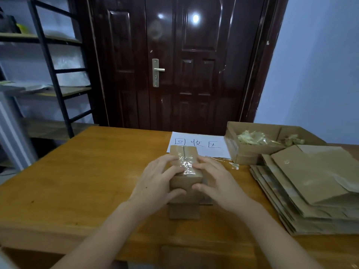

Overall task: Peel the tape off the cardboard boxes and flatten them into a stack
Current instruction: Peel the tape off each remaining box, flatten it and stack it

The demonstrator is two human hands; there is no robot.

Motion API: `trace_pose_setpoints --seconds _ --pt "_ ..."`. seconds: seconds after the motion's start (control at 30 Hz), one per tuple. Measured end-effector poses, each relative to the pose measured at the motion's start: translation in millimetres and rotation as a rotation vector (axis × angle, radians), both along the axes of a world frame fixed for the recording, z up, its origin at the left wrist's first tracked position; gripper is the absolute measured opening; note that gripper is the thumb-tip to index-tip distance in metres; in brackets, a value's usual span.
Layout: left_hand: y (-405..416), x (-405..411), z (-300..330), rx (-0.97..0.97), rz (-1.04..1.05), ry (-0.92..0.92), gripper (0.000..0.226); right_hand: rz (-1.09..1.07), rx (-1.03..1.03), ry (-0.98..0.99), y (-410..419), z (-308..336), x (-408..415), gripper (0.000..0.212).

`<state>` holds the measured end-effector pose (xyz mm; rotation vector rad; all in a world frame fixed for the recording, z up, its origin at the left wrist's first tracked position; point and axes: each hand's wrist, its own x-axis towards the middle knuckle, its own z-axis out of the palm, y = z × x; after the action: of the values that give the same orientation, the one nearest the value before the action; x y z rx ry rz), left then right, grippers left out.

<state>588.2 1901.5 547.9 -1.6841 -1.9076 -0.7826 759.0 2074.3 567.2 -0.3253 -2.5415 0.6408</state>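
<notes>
Both forearms reach forward over the wooden table (77,171) and meet on a small cardboard box (184,183) at its middle. The left hand (155,183) wraps the box's left side, fingers laid over the top edge and thumb curled across the near face; the right hand (219,183) mirrors it on the right side, fingers on the top and thumb pressed to the near face, so the box is gripped between them. The box's long axis runs away from the person toward the door (174,65), its top seam along that same line. Clear tape (186,166), wrinkled and glossy, lies over the seam between the two sets of fingertips; the far stretch of the seam beyond the grip looks bare and slightly parted. Just beyond the hands a white paper sign (198,144) lies flat. To the right of the right hand sits a stack of flattened boxes (310,183), and beyond it an open carton (242,152) holding crumpled tape scraps (256,138).
</notes>
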Motion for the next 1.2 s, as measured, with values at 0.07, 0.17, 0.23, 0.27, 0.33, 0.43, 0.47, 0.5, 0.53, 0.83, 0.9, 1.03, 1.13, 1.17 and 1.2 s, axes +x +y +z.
trace_pose_setpoints --seconds 0.07,0.17,0.23,0.27,0.33,0.43,0.47,0.5,0.53,0.83,0.9,1.03,1.13,1.17,1.2 --pt "10 1 -3 -0.079 -0.053 -0.089 0.071 0.008 0.031 0.003 7 2 0 0.061" --pt "19 5 -13 -0.068 -0.06 -0.195 0.083 0.04 0.124 -0.039 14 1 -1 0.071" --pt "23 6 -20 -0.02 -0.075 -0.203 0.085 0.057 0.14 -0.072 13 -4 1 0.081" --pt "24 5 -23 0.008 -0.08 -0.202 0.084 0.059 0.131 -0.076 13 -7 2 0.084" --pt "25 3 -26 0.053 -0.09 -0.196 0.08 0.054 0.128 -0.061 11 -15 2 0.088" --pt "26 -1 -27 0.062 -0.121 -0.19 0.076 0.035 0.136 -0.013 10 -23 1 0.088" --pt "26 -1 -28 0.058 -0.125 -0.192 0.075 0.03 0.132 0.006 9 -25 1 0.088" --pt "26 -1 -28 0.055 -0.127 -0.194 0.074 0.025 0.128 0.021 9 -27 0 0.088" --pt "26 -1 -28 0.055 -0.126 -0.193 0.073 0.019 0.125 0.032 8 -28 -1 0.087" --pt "24 6 -27 0.052 -0.086 -0.17 0.076 0.009 0.203 0.038 6 -34 0 0.096" --pt "25 8 -28 0.058 -0.064 -0.162 0.086 0.022 0.21 0.016 7 -32 2 0.099" --pt "28 12 -28 0.085 -0.037 -0.181 0.088 0.044 0.207 0.0 5 -26 6 0.097" --pt "28 9 -29 0.098 -0.064 -0.152 0.079 0.04 0.208 -0.011 3 -24 7 0.095" --pt "28 7 -30 0.093 -0.069 -0.146 0.078 0.037 0.207 -0.011 2 -24 7 0.094" --pt "28 6 -30 0.087 -0.07 -0.146 0.076 0.034 0.205 -0.009 2 -24 7 0.093"
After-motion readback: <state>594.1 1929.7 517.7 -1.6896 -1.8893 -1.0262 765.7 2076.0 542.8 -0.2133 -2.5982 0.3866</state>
